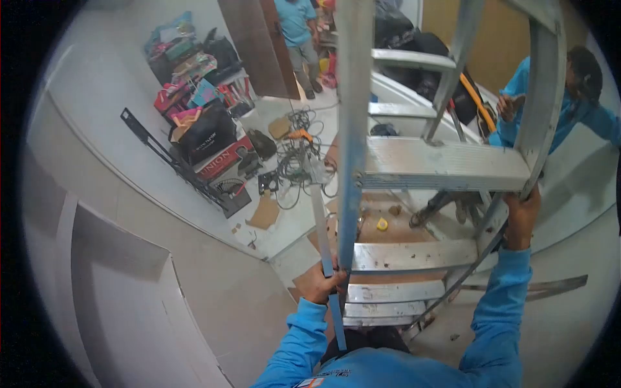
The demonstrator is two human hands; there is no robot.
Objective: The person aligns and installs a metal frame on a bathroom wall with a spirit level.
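Note:
I look down an aluminium stepladder (446, 165) from high on it. My left hand (321, 282) grips the ladder's left rail together with a long thin metal strip (321, 223) that runs along the rail. My right hand (522, 216) is closed around the right rail just below the top step. Both sleeves are blue. The lower steps (414, 255) recede beneath me toward the floor.
A person in blue (569, 97) stands at the right by the ladder; another person (297, 32) stands by the door at the back. Cables and a drill (299, 136) lie on the floor. Boxes and bags (200, 110) are piled by the left wall. A yellow tape measure (382, 224) lies below.

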